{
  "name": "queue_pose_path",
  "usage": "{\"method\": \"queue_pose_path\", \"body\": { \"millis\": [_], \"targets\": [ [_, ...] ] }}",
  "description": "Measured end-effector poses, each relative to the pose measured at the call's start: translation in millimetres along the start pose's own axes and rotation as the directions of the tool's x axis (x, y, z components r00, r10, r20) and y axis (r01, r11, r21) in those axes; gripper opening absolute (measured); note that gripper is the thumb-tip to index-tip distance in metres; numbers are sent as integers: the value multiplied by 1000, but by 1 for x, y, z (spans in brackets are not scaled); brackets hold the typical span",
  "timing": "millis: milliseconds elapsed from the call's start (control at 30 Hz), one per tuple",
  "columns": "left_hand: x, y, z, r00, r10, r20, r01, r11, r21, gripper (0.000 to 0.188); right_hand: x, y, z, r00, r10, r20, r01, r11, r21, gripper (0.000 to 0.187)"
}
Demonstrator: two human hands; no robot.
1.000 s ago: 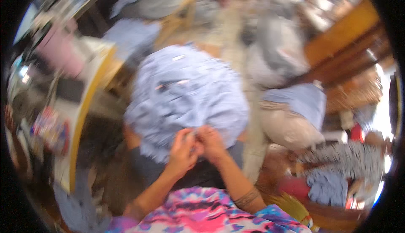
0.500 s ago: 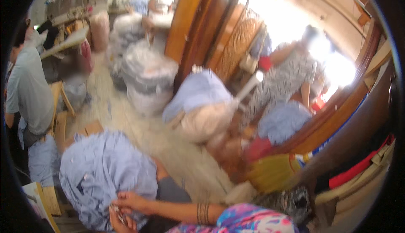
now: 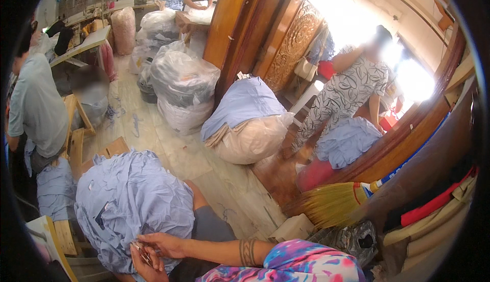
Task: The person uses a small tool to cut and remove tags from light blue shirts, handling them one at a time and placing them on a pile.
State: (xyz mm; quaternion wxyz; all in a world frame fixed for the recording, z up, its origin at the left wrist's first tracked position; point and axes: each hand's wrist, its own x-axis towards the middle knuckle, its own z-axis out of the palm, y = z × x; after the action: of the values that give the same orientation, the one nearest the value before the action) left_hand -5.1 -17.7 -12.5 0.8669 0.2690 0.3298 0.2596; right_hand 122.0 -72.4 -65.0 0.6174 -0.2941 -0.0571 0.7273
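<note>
At the lower left, my left hand (image 3: 144, 266) and my right hand (image 3: 164, 244) meet at the near edge of a big heap of light blue cloth garments (image 3: 135, 197). Between their fingers shows a small shiny metal tool (image 3: 147, 255), too small to name. My left hand is curled round it, palm partly up. Above it, the fingers of my right hand are pinched together; what they hold is hidden. The heap lies against my grey-clad leg (image 3: 212, 226).
Clear bags of cloth (image 3: 184, 83) and a bundle topped with blue cloth (image 3: 250, 108) stand ahead by a wooden door (image 3: 224, 31). A broom (image 3: 332, 205) leans at right. One person (image 3: 38, 103) is at left, another (image 3: 352, 83) beyond the doorway.
The view has sharpened and shifted slightly. My hands stay together at the heap's near edge, with little movement of their own.
</note>
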Motion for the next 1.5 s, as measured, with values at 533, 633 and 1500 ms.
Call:
{"method": "queue_pose_path", "body": {
  "millis": [533,633,1500],
  "targets": [
    [2,-12,-3,999,54,0,-54,998,25,40,17,21,-15,998,41,52,-47,990,129,51],
    [19,-22,-28,996,91,20,-90,994,-57,36,52,36,-27,1000,-24,10,22,982,189,42],
    [-18,4,-22,971,236,25,-195,734,650,23,8,-3,-26,999,1,32,0,999,-53,27]
  ]
}}
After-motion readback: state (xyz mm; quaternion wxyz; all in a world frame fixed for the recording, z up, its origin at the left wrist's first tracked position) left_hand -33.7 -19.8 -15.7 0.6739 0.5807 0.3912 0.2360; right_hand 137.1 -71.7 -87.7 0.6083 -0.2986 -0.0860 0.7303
